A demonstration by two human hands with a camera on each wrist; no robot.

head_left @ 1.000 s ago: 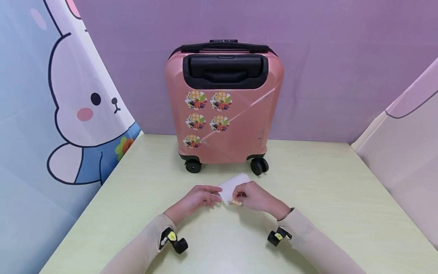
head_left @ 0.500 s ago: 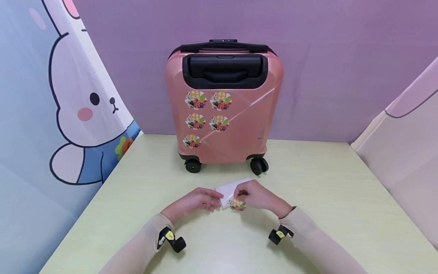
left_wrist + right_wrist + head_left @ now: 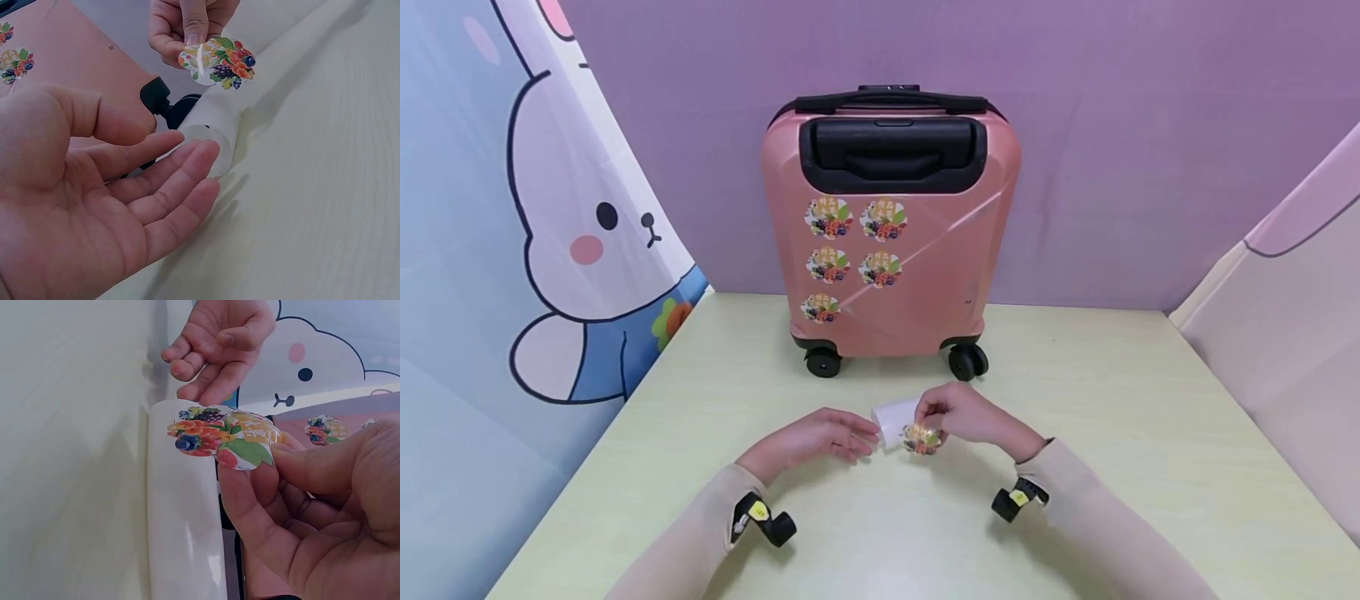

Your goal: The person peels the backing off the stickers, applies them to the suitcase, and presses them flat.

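Between thumb and fingers my right hand point(image 3: 962, 410) pinches a fruit-printed sticker point(image 3: 225, 62) by its edge. In the right wrist view the sticker's printed face, with berries and leaves, shows fully off any backing. Below it a rolled white sheet point(image 3: 181, 506) lies on the table. My left hand point(image 3: 820, 437) hovers beside the roll's left end with its fingers loosely extended, holding nothing. Behind the hands stands a pink suitcase point(image 3: 940, 275) with several like stickers point(image 3: 828, 218) on the left half of its face.
The suitcase stands on black wheels point(image 3: 823, 362) on a pale table point(image 3: 1112, 433). A purple backdrop point(image 3: 1112, 150) hangs behind it, and a cartoon-rabbit cloth point(image 3: 565, 208) is at the left.
The sticker has come away from the white sheet in my right hand. My left hand has let go of the sheet and drawn slightly left; the sheet has curled into a roll.
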